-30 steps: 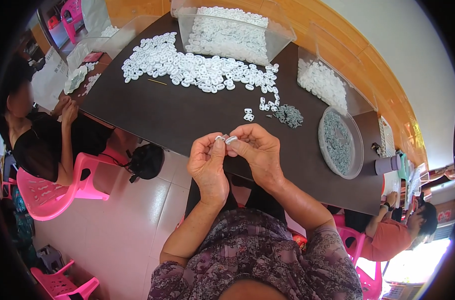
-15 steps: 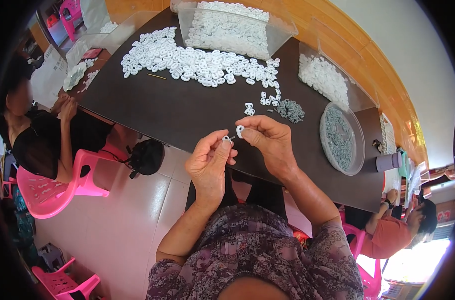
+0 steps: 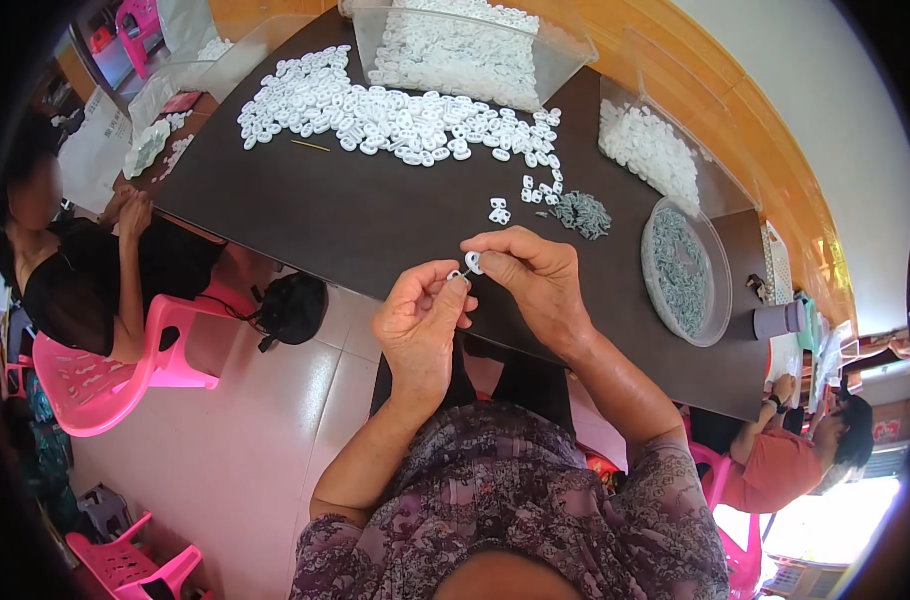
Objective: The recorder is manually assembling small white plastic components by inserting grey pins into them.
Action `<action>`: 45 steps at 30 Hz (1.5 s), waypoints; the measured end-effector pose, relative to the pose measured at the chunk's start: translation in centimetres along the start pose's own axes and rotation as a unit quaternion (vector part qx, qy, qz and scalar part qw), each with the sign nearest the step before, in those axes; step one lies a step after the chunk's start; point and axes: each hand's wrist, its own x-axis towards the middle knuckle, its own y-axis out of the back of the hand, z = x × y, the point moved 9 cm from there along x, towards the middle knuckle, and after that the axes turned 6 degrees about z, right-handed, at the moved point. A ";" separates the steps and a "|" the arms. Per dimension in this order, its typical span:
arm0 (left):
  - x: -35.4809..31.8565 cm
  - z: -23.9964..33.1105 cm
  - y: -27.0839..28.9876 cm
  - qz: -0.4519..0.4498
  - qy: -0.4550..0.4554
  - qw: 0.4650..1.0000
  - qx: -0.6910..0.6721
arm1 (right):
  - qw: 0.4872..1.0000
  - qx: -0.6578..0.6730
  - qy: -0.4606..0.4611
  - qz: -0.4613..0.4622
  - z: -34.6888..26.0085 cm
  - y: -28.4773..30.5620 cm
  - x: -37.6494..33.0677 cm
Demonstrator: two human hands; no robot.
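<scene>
Pinched a small white plastic piece (image 3: 472,262) between thumb and fingers of the right hand (image 3: 535,285), just above the near edge of the dark table (image 3: 365,220). Curled the left hand (image 3: 420,325) close beside it, fingertips gripping a smaller white part (image 3: 454,275) that touched the first. Left behind, farther up the table: a heap of white pieces (image 3: 395,110), a little grey pile (image 3: 580,213) and a round dish of grey parts (image 3: 685,270).

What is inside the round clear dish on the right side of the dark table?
The round clear dish holds a layer of small grey-green pieces, the same kind as the little grey pile beside it. The pieces cover the bottom, so what lies beneath them cannot be seen.
</scene>
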 end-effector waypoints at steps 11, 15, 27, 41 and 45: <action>-0.2 -0.5 0.0 -0.004 -0.011 1.000 0.015 | 0.997 -0.064 0.025 0.019 0.1 -0.1 -0.3; -0.1 -0.7 0.0 -0.003 -0.006 1.000 0.014 | 0.999 -0.025 -0.021 0.004 0.5 -0.5 -0.4; -0.1 -0.7 -0.3 -0.025 -0.004 1.000 -0.004 | 0.998 -0.052 0.034 0.031 0.2 -0.3 -0.5; 0.3 -1.2 -0.6 -0.020 0.036 0.999 -0.029 | 0.993 -0.082 0.079 -0.011 0.4 -0.6 -1.2; 0.4 -1.0 -0.4 -0.016 0.017 0.999 -0.031 | 0.988 -0.119 0.093 -0.023 -0.6 -0.9 -1.5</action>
